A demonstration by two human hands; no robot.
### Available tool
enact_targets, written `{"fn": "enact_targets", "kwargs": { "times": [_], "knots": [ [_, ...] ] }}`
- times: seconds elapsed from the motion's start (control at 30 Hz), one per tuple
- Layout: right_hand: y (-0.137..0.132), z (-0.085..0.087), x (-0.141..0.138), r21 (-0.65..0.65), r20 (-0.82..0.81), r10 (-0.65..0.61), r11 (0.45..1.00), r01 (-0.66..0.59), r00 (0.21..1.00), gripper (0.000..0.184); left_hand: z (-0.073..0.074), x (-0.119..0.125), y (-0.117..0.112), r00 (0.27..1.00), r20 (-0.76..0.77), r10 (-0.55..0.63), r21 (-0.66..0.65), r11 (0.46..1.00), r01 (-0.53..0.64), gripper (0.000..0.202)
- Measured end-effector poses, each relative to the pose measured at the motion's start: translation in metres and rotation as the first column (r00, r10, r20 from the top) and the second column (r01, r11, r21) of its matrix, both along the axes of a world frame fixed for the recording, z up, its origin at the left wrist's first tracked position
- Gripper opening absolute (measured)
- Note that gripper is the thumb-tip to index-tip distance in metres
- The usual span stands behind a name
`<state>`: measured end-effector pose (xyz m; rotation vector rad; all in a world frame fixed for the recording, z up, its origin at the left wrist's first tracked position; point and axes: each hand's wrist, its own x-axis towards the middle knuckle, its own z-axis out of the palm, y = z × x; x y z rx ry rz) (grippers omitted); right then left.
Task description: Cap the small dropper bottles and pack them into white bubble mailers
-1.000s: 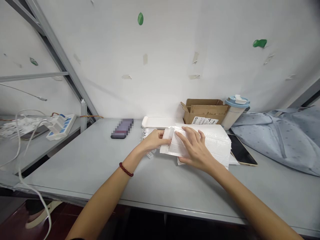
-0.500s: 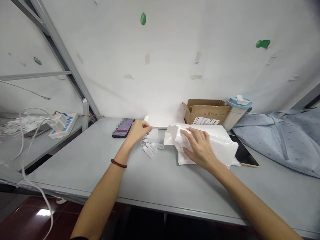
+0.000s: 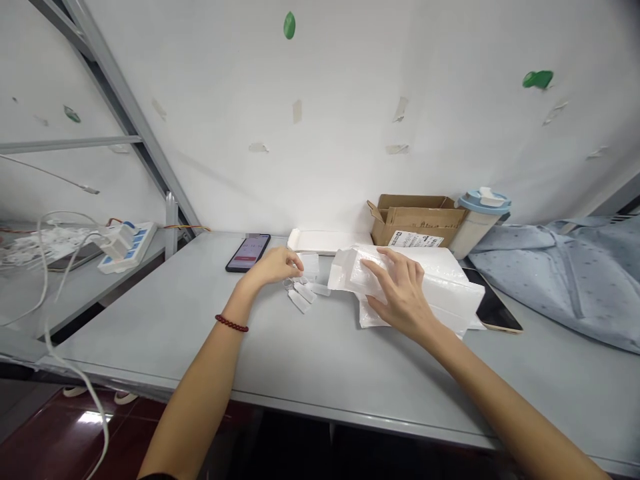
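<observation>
My right hand lies on a stack of white plastic bags on the grey table, fingers spread over the top bag near its open end. My left hand is to the left, its fingers curled and pinched beside several small clear plastic pieces that lie loose on the table. What the fingertips hold is too small to make out. A red bead bracelet sits on my left wrist.
A phone with a lit screen lies left of my left hand. A flat white pack, a cardboard box, a lidded cup, a tablet and blue cloth stand behind and right. A power strip with cables sits far left.
My left hand let go of the bag's open end and moved left to the small clear pieces. My right hand stayed on the bag stack.
</observation>
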<state>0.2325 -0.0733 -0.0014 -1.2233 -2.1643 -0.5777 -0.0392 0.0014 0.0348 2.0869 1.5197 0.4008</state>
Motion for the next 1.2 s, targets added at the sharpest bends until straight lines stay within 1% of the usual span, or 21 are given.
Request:
{"fn": "enact_targets", "kwargs": {
  "times": [0.13,0.23,0.33,0.5,0.6,0.73,0.87,1.03,1.13,1.2],
  "knots": [
    [0.0,-0.001,-0.001,-0.026,0.009,0.012,1.0,-0.012,1.0,0.056,-0.004,0.007,-0.001,0.999,-0.01,-0.034,-0.049,0.998,0.033,0.021],
    [0.0,-0.002,-0.001,-0.037,0.018,0.007,0.999,-0.006,1.0,0.054,-0.003,0.008,-0.002,0.998,-0.007,-0.057,-0.043,0.997,0.057,0.018],
    [0.001,-0.002,0.001,-0.044,0.017,-0.016,0.999,0.016,1.0,0.053,0.002,0.007,-0.004,0.992,0.098,-0.074,-0.025,0.997,0.077,0.017],
    [0.003,-0.002,0.005,-0.079,0.019,-0.075,0.994,0.076,0.997,0.052,0.014,0.003,-0.011,0.94,0.34,-0.023,-0.011,1.0,0.029,0.016],
    [0.004,-0.002,0.005,-0.116,0.025,-0.095,0.988,0.097,0.995,0.051,0.018,0.002,-0.014,0.908,0.419,-0.014,-0.004,1.0,0.017,0.015],
    [0.004,-0.003,0.006,-0.151,0.021,-0.093,0.984,0.095,0.995,0.049,0.021,0.003,-0.017,0.871,0.49,-0.036,0.003,0.999,0.039,0.015],
    [0.004,-0.004,0.004,-0.15,0.017,-0.053,0.987,0.055,0.998,0.046,0.017,0.012,-0.018,0.863,0.501,-0.063,-0.003,0.997,0.075,0.015],
    [0.001,-0.006,-0.001,-0.133,0.018,0.017,0.991,-0.014,1.0,0.045,0.009,0.035,-0.023,0.868,0.484,-0.11,-0.037,0.989,0.146,0.016],
    [-0.001,-0.005,-0.003,-0.134,0.021,0.039,0.99,-0.035,0.999,0.046,0.01,0.045,-0.029,0.855,0.495,-0.156,-0.048,0.977,0.206,0.018],
    [-0.001,-0.005,-0.003,-0.139,0.009,0.04,0.99,-0.038,0.999,0.045,0.013,0.045,-0.031,0.863,0.481,-0.155,-0.062,0.976,0.21,0.022]
  ]
}}
